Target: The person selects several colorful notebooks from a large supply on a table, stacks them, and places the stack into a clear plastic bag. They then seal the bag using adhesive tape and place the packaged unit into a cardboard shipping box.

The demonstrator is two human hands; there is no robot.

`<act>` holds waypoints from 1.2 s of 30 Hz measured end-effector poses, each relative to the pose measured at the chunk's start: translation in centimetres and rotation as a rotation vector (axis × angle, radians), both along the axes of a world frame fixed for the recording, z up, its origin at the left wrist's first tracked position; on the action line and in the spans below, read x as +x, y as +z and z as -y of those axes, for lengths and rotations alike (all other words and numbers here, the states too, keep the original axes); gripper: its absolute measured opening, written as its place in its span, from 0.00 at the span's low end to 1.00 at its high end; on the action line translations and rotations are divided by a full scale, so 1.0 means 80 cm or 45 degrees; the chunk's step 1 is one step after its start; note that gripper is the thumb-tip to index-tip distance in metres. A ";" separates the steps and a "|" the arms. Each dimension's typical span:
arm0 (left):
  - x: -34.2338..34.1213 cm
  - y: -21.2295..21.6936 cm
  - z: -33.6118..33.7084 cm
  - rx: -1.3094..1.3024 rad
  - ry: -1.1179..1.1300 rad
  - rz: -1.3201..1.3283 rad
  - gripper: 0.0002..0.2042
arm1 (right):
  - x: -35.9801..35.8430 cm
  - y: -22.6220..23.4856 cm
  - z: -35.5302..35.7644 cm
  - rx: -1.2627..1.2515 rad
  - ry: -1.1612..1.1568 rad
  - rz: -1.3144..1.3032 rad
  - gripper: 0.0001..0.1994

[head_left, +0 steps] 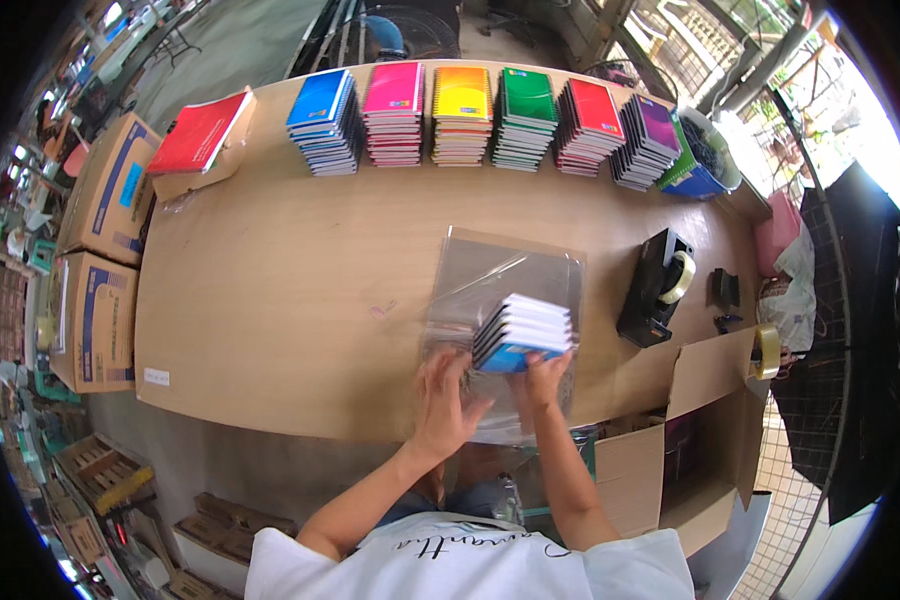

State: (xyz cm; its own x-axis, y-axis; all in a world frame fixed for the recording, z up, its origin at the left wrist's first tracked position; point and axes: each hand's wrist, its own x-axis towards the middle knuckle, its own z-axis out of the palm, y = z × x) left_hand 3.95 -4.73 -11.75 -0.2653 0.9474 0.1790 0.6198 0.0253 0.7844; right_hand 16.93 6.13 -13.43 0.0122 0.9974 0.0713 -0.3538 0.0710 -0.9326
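A small stack of blue-covered spiral notebooks (522,330) stands tilted on the table, page edges up. My right hand (547,378) grips it from the near right side, thumb on the blue cover. Just left of the stack, my left hand (448,402) has its fingers apart and holds nothing. It rests over the near left part of a clear plastic bag (510,262), which lies flat beneath the notebooks. The fingers of my right hand behind the stack are hidden.
Stacks of notebooks line the far edge: blue (320,98), pink (394,90), yellow (462,95), green (527,100), red (592,108), purple (654,125). A black tape dispenser (645,290) sits right. An open carton (630,475) stands near right; closed cartons (105,320) are left.
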 end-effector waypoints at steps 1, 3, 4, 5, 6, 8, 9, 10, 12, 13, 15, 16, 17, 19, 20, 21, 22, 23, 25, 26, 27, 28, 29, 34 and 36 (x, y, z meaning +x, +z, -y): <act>-0.007 0.012 0.024 -0.181 -0.017 -0.224 0.47 | 0.007 0.007 -0.009 -0.064 0.026 -0.047 0.37; -0.022 0.022 0.042 -0.345 -0.057 -0.422 0.48 | 0.032 0.018 -0.034 -0.349 0.242 -0.141 0.32; -0.030 0.018 0.040 -0.318 -0.080 -0.397 0.48 | 0.049 0.015 -0.050 -0.570 0.433 -0.183 0.32; -0.038 0.016 0.038 -0.294 -0.114 -0.370 0.48 | 0.059 0.004 -0.065 -0.655 0.612 0.001 0.32; -0.045 0.015 0.035 -0.302 -0.126 -0.399 0.48 | 0.050 0.018 -0.072 -0.606 0.722 0.241 0.32; -0.053 0.014 0.031 -0.319 -0.145 -0.446 0.48 | 0.031 0.056 -0.089 -0.488 0.929 0.734 0.34; -0.055 0.011 0.031 -0.321 -0.150 -0.448 0.49 | 0.024 0.059 -0.097 -0.368 0.905 0.957 0.39; -0.057 0.009 0.031 -0.322 -0.157 -0.450 0.49 | 0.020 0.065 -0.101 -0.262 0.962 1.089 0.40; -0.059 0.008 0.032 -0.319 -0.162 -0.455 0.49 | 0.013 0.078 -0.103 -0.048 1.065 1.344 0.43; -0.058 0.008 0.033 -0.315 -0.160 -0.457 0.49 | 0.005 0.079 -0.105 -0.021 1.089 1.380 0.45; -0.057 0.010 0.034 -0.313 -0.160 -0.463 0.49 | -0.011 0.078 -0.113 0.100 1.153 1.437 0.44; -0.057 0.011 0.034 -0.316 -0.162 -0.466 0.49 | -0.018 0.077 -0.117 0.159 1.182 1.465 0.44; -0.057 0.012 0.034 -0.318 -0.164 -0.469 0.49 | -0.026 0.074 -0.121 0.169 1.185 1.479 0.43; -0.059 0.010 0.036 -0.320 -0.176 -0.464 0.49 | -0.038 0.069 -0.126 0.179 1.186 1.514 0.43; -0.059 0.008 0.036 -0.320 -0.184 -0.462 0.49 | -0.042 0.068 -0.129 0.184 1.185 1.531 0.43; -0.059 0.007 0.037 -0.324 -0.185 -0.465 0.49 | -0.048 0.074 -0.131 0.183 1.220 1.565 0.43; -0.060 0.006 0.038 -0.328 -0.188 -0.469 0.50 | -0.051 0.075 -0.132 0.183 1.240 1.589 0.42; -0.060 0.005 0.039 -0.331 -0.191 -0.473 0.50 | -0.054 0.075 -0.133 0.184 1.260 1.613 0.42; -0.060 0.002 0.039 -0.345 -0.200 -0.484 0.50 | -0.059 0.076 -0.135 0.172 1.293 1.661 0.42; -0.060 0.001 0.040 -0.352 -0.204 -0.490 0.50 | -0.062 0.079 -0.136 0.161 1.305 1.687 0.42; -0.060 0.001 0.040 -0.353 -0.207 -0.487 0.50 | -0.064 0.081 -0.136 0.151 1.316 1.714 0.41; -0.060 0.001 0.040 -0.353 -0.210 -0.484 0.50 | -0.064 0.079 -0.137 0.173 1.310 1.710 0.41; -0.060 0.001 0.040 -0.353 -0.213 -0.482 0.50 | -0.064 0.076 -0.137 0.194 1.304 1.705 0.41; -0.062 0.002 0.039 -0.360 -0.221 -0.490 0.50 | -0.071 0.082 -0.138 0.240 1.289 1.763 0.41; -0.062 0.002 0.039 -0.363 -0.220 -0.494 0.51 | -0.070 0.074 -0.140 0.321 1.251 1.732 0.41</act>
State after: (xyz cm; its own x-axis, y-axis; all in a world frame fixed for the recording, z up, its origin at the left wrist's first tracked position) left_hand -1.01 -7.87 -11.63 -0.0653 0.9971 -0.0385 0.8781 0.0757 0.4725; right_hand 11.31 17.34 -7.48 -0.7577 0.5538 -0.3452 0.6367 0.5114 -0.5772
